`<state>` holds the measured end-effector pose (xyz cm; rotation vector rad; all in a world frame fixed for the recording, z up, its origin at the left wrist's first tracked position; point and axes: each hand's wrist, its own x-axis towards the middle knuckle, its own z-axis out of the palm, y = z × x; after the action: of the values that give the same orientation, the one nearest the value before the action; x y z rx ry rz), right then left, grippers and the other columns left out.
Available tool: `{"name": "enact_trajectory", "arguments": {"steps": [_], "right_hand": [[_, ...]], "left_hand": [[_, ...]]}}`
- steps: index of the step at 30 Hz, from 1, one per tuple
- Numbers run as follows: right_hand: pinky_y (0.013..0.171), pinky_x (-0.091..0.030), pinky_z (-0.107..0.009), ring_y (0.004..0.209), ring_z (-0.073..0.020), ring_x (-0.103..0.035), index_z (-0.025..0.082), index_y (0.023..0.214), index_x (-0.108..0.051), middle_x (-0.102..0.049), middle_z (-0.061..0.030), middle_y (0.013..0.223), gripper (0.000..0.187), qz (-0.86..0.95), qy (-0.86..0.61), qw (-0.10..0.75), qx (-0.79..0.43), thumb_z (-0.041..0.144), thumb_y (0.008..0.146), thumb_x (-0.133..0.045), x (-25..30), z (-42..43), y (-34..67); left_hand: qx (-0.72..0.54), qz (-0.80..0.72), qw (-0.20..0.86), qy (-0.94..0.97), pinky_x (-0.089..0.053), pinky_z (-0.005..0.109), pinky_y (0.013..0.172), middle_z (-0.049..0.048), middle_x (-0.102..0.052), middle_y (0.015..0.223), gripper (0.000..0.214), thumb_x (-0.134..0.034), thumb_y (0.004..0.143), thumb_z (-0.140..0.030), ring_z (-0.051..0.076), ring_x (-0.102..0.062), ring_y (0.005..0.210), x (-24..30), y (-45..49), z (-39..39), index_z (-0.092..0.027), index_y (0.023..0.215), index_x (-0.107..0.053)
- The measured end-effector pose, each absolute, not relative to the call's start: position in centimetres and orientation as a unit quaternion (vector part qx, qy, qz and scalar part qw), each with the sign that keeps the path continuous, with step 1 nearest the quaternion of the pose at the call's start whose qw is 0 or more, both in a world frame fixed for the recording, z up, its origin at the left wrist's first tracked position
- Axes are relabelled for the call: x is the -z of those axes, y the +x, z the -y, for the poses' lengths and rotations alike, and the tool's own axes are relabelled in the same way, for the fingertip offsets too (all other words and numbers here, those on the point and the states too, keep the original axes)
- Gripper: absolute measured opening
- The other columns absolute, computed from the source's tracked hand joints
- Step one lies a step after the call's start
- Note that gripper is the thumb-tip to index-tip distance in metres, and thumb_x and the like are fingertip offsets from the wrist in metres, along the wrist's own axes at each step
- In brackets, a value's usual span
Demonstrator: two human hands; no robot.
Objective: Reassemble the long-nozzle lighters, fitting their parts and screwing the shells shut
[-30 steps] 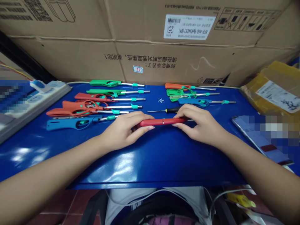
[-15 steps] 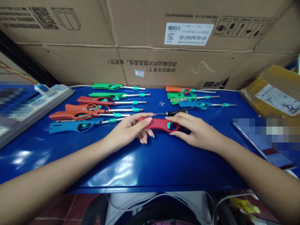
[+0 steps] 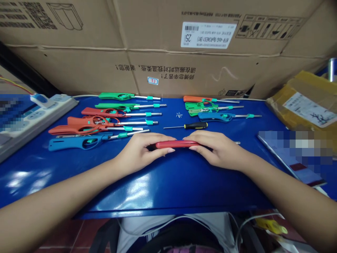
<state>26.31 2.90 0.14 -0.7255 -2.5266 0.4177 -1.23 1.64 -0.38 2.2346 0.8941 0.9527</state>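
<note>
Between both hands a red long-nosed lighter point(image 3: 177, 144) is held level above the blue table, its narrow edge turned up with a seam along it. My left hand point(image 3: 143, 149) pinches the handle's left end between thumb and fingers. Around the right end, my right hand point(image 3: 213, 146) is closed, and a bit of metal tip shows past its fingers. Just behind the lighter lies a screwdriver point(image 3: 196, 125) with a black and yellow handle. Several small white screws point(image 3: 179, 115) lie in a cluster behind it.
Several lighters lie at left, among them a blue one point(image 3: 76, 143) and a green one point(image 3: 116, 96). At right lie an orange point(image 3: 196, 99), a green and a blue lighter point(image 3: 216, 116). A power strip point(image 3: 50, 112), cardboard box point(image 3: 158, 52), taped parcel point(image 3: 297, 102) and phone-like slab point(image 3: 289, 158) surround them.
The red lighter has rolled from its broad side onto its edge, hiding the trigger opening. My left fingers have closed in around its end. The screwdriver is now fully uncovered.
</note>
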Motion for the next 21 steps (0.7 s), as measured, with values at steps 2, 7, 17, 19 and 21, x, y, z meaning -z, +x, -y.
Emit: {"name": "enact_trajectory", "arguments": {"steps": [2,7,17,19,21], "right_hand": [[0.095,-0.056,-0.033,0.108,-0.0206,-0.07,0.015,0.122,-0.066,-0.075,-0.0095,0.117,0.025,0.921,-0.261,0.241,-0.157,0.024,0.105,-0.05,-0.1,-2.9,26.3],[0.094,-0.055,-0.032,0.107,-0.0201,-0.071,0.016,0.12,-0.067,-0.076,-0.0083,0.116,0.025,0.919,-0.275,0.23,-0.163,0.024,0.106,-0.048,-0.1,-2.7,26.3],[0.083,-0.054,-0.035,0.094,-0.0235,-0.073,0.019,0.115,-0.072,-0.078,-0.0071,0.107,0.023,0.915,-0.347,0.163,-0.122,0.026,0.1,-0.057,-0.5,-3.4,27.3],[0.083,-0.054,-0.034,0.093,-0.0234,-0.073,0.018,0.112,-0.073,-0.078,-0.0078,0.106,0.023,0.918,-0.337,0.16,-0.135,0.027,0.102,-0.055,-0.4,-3.6,27.4],[0.081,-0.054,-0.033,0.089,-0.0221,-0.073,0.018,0.106,-0.075,-0.078,-0.008,0.102,0.023,0.919,-0.327,0.16,-0.153,0.028,0.103,-0.054,-0.4,-3.7,27.5]], "left_hand": [[-0.352,-0.326,0.276,0.833,-0.056,0.018,0.09,0.0033,-0.08,0.111,0.027,-0.077,0.09,-0.029,0.014,-0.076,0.096,0.4,-1.2,-1.6,-0.017,0.114,-0.077],[-0.34,-0.342,0.291,0.826,-0.057,0.02,0.087,0.003,-0.081,0.108,0.027,-0.077,0.09,-0.03,0.015,-0.076,0.093,0.3,-1.1,-1.4,-0.018,0.114,-0.078],[-0.381,-0.406,0.294,0.777,-0.055,0.024,0.067,0.0034,-0.079,0.088,0.024,-0.07,0.093,-0.034,0.014,-0.07,0.069,-0.1,-1.4,-1.3,-0.016,0.108,-0.077],[-0.379,-0.41,0.289,0.778,-0.056,0.025,0.068,0.004,-0.079,0.088,0.023,-0.069,0.093,-0.033,0.015,-0.07,0.069,-0.2,-1.4,-1.2,-0.016,0.107,-0.076],[-0.373,-0.406,0.274,0.788,-0.056,0.026,0.071,0.0048,-0.079,0.091,0.022,-0.068,0.093,-0.032,0.016,-0.072,0.074,-0.3,-1.4,-1.2,-0.016,0.106,-0.076]]}}
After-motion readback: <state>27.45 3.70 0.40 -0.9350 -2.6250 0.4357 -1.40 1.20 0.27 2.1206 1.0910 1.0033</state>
